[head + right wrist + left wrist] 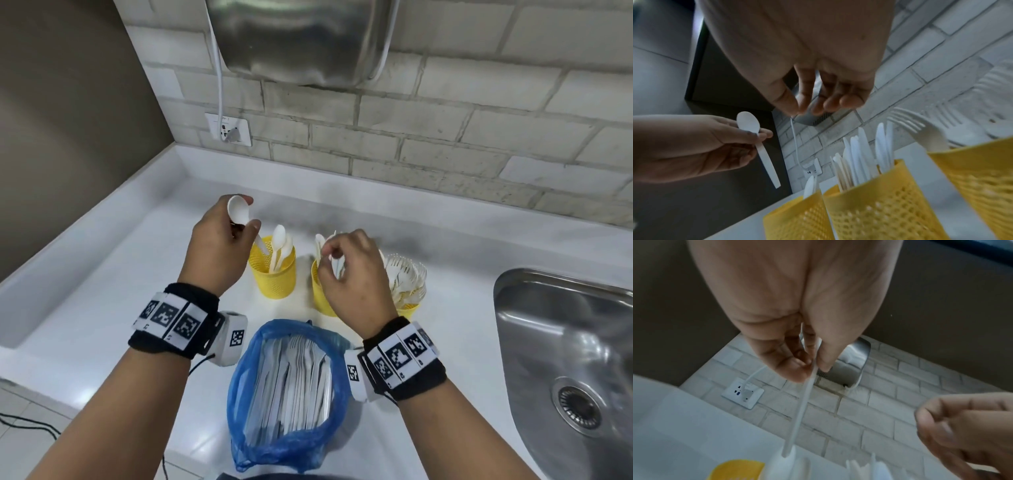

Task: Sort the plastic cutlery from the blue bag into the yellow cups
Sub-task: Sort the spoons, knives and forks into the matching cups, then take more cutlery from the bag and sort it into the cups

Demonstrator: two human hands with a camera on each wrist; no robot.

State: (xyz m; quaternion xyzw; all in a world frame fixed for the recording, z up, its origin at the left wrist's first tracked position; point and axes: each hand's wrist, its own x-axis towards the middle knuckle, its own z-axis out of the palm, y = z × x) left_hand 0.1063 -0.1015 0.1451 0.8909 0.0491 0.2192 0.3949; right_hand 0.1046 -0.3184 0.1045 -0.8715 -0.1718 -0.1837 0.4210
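My left hand pinches a white plastic spoon by its neck, bowl up. Its handle tip hangs just over the left yellow cup, which holds spoons. In the left wrist view the spoon handle runs down from my left hand. My right hand hovers over the middle yellow cup, which holds knives. In the right wrist view my right hand has its fingers loosely curled and holds nothing. A third yellow cup with forks stands to the right. The blue bag lies open near me with several pieces of white cutlery inside.
A steel sink is set into the white counter at the right. On the brick wall behind, a steel appliance hangs with its cord plugged into a socket. A grey wall closes off the counter's left end.
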